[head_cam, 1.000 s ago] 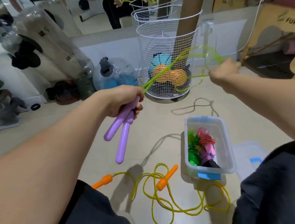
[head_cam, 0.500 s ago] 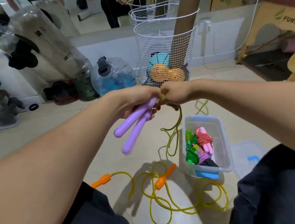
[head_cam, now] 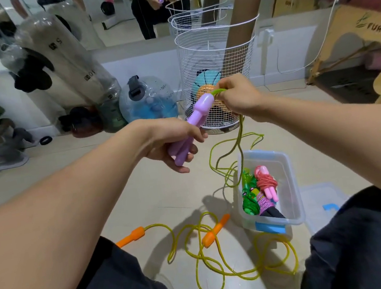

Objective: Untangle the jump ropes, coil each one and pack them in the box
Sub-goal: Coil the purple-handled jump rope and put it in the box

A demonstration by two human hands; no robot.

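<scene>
My left hand [head_cam: 174,141] grips the two purple handles [head_cam: 193,121] of a jump rope, tilted up to the right. My right hand [head_cam: 236,96] pinches that rope's green cord [head_cam: 238,142] just past the handle tops, and the cord hangs in loose loops to the floor beside the box. The clear plastic box [head_cam: 290,179] stands on the floor at the right and holds several coiled ropes: green, pink and purple. A yellow rope [head_cam: 215,258] with orange handles [head_cam: 208,237] lies uncoiled on the floor between my knees.
A white wire basket [head_cam: 218,71] with balls and cardboard tubes stands behind my hands. The box's lid [head_cam: 320,204] lies right of the box. A water jug [head_cam: 146,99] and bagged rolls line the wall at left, a wooden stool [head_cam: 361,46] is at right.
My right hand swung in from the far right to meet the left hand, then rose above the handle tops. The left hand tipped the handles from pointing down to pointing up. The green cord went slack.
</scene>
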